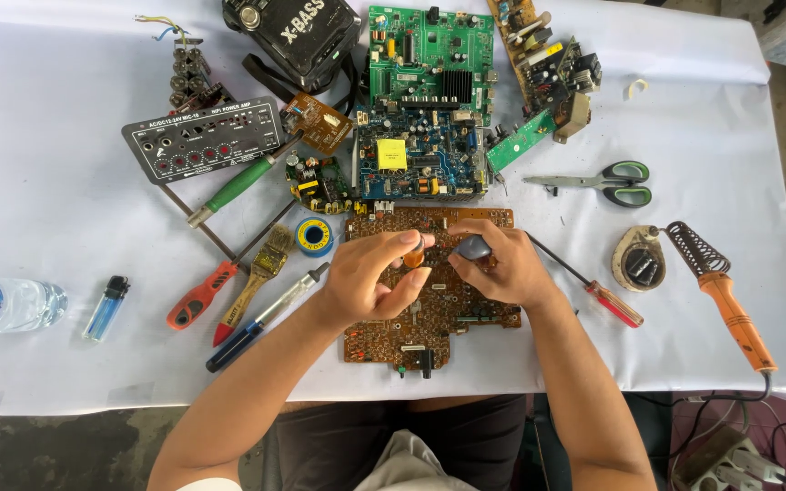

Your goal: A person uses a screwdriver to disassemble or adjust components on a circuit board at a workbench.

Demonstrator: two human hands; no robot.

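Fingers [408, 242] of both hands pinch small parts [473, 246] above the brown circuit board [429, 314].

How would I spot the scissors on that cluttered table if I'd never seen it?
Start at the brown circuit board under the person's hands, then look up and to the right on the white table. The scissors lie flat there, blades pointing left. Their green and black loop handles set them apart from the orange-handled soldering iron below.

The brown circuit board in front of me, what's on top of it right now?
Both hands rest over the brown circuit board. The left hand pinches a small orange part; the right hand holds a grey object. The components beneath them are covered.
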